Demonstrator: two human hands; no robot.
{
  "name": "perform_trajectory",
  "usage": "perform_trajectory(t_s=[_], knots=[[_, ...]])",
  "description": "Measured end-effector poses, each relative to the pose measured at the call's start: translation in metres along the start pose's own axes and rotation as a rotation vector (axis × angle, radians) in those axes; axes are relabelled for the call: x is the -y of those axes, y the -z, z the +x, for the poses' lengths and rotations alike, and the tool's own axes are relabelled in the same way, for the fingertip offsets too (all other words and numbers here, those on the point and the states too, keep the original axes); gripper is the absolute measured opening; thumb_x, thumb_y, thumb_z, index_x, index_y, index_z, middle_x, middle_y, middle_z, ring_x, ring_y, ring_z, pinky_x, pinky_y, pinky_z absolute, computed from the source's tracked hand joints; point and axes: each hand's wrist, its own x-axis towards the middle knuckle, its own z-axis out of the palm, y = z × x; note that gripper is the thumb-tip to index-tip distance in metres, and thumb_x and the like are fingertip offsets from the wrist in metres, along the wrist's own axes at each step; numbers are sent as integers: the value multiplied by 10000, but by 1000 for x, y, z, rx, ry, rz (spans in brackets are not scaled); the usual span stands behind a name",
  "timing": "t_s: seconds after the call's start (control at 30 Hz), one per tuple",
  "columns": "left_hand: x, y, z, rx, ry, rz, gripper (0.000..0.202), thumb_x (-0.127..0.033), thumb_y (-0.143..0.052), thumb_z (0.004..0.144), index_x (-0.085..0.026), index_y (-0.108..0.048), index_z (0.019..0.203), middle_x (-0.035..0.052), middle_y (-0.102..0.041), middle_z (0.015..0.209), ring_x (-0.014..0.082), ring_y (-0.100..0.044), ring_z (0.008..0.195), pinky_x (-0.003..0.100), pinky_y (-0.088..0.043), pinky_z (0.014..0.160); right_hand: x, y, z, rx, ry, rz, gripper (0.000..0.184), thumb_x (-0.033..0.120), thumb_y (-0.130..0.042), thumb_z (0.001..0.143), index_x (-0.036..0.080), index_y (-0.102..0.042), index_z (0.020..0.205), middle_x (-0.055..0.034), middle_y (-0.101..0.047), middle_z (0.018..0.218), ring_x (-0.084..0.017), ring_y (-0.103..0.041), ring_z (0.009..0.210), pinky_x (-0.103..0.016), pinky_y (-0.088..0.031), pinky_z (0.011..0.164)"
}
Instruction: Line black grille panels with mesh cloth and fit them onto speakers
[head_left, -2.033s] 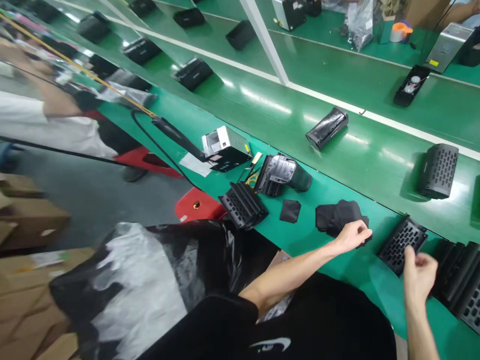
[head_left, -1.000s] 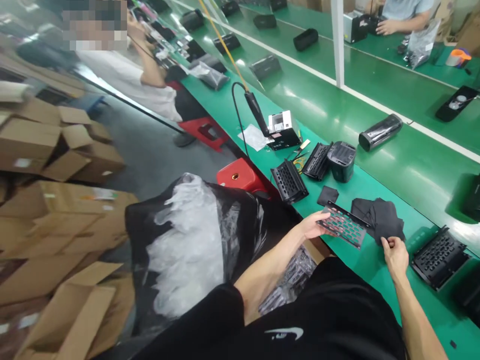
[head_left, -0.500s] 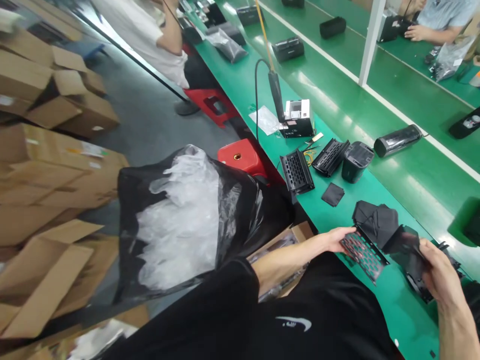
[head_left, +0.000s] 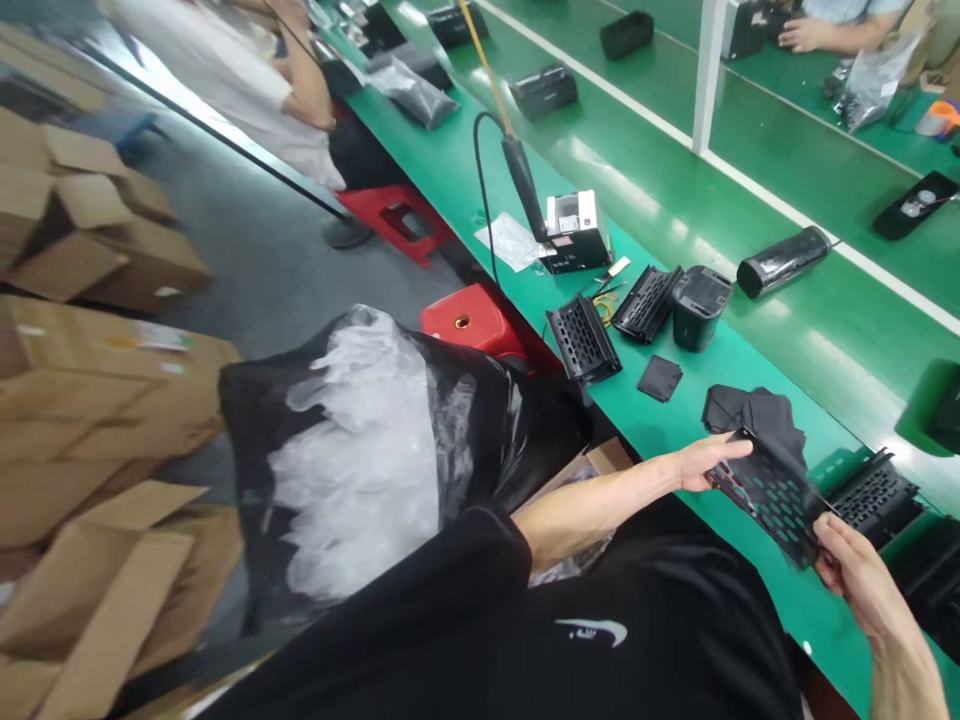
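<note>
Over the bench, my left hand (head_left: 706, 463) grips the left end of a black perforated grille panel (head_left: 754, 503), thumb on top. A thin, see-through black mesh sheet (head_left: 796, 488) lies across the panel, whose holes show through it. My right hand (head_left: 855, 565) pinches the sheet at the panel's right end; whether it also holds the panel is hard to see. Just behind lies a pile of black cloth pieces (head_left: 765, 415). To its left is a small flat stack of black squares (head_left: 660, 379).
More black grille housings (head_left: 583, 338) and a black bin-like casing (head_left: 700, 308) stand along the green bench (head_left: 637, 420). A soldering iron (head_left: 523, 185) hangs by a boxed device (head_left: 576, 235). More housings (head_left: 874, 500) are at right. Left are a red stool (head_left: 469, 318) and a bag (head_left: 360, 450).
My right hand has brought the black mesh sheet from the right onto the grille panel, where it now lies across the holes. The view has shifted slightly.
</note>
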Motion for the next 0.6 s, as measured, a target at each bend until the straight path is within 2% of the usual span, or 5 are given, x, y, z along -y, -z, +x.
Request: perform_trajectory(t_s=[0.17, 0.27, 0.37, 0.43, 0.6], knots=[[-5, -13, -16, -30, -33, 118, 513, -199, -907, 648, -166, -703, 1118, 51, -773, 893, 178, -740, 736, 320, -598, 743, -26, 18, 1, 34, -22, 14, 653, 834, -776, 729, 230, -527, 720, 53, -434, 524, -91, -319, 437, -259, -226, 427], [-8, -20, -21, -55, -35, 178, 430, -139, -819, 649, -172, -684, 1056, 9, -728, 801, 145, -692, 661, 282, -579, 676, -41, 11, -6, -265, 71, 152, 658, 842, -744, 755, 210, -643, 904, -1, -616, 709, -127, -482, 524, -253, -334, 445], [-8, -25, -23, -51, -27, 196, 353, -124, -730, 631, -183, -647, 968, -29, -672, 736, 122, -650, 606, 261, -571, 630, -48, -11, -15, -519, 204, 292, 713, 767, -819, 729, 247, -653, 1188, -43, -715, 1051, -201, -669, 838, -271, -511, 605], [-8, -29, -23, -32, -10, 189, 340, -123, -689, 600, -192, -615, 924, -47, -640, 708, 116, -633, 576, 252, -566, 599, -47, -24, -17, -537, 205, 361, 714, 675, -914, 656, 249, -660, 1168, -42, -718, 1100, -208, -678, 891, -268, -529, 638], [-14, -40, -27, 40, 10, 227, 335, -169, -712, 607, -187, -608, 925, -27, -661, 727, 118, -627, 555, 236, -537, 552, -36, -23, -15, -394, 173, 449, 604, 594, -983, 571, 222, -625, 885, 21, -670, 798, -125, -559, 583, -227, -432, 474]])
